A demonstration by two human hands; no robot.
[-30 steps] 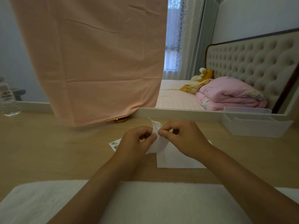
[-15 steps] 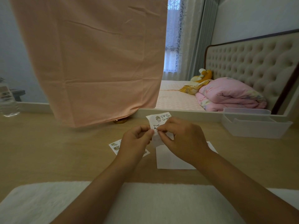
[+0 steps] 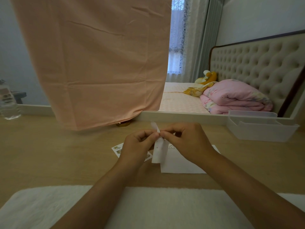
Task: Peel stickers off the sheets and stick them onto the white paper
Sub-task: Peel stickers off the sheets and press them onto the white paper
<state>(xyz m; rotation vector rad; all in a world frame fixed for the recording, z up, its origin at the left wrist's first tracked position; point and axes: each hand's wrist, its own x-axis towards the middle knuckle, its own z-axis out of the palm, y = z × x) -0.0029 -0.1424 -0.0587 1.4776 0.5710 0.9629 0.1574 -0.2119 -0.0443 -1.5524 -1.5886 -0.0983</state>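
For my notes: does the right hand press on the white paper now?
No, the right hand pinches the sticker sheet with the left hand.

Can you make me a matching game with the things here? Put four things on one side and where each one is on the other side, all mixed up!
Things:
1. held sticker sheet
2. white paper
3. clear plastic tray
4. pink quilt

Places:
A. folded on the bed
B. pinched between the left hand and the right hand
C. flat on the table, partly hidden by the right hand
D. at the table's far right

Pairs: 1-B, 2-C, 3-D, 4-A.
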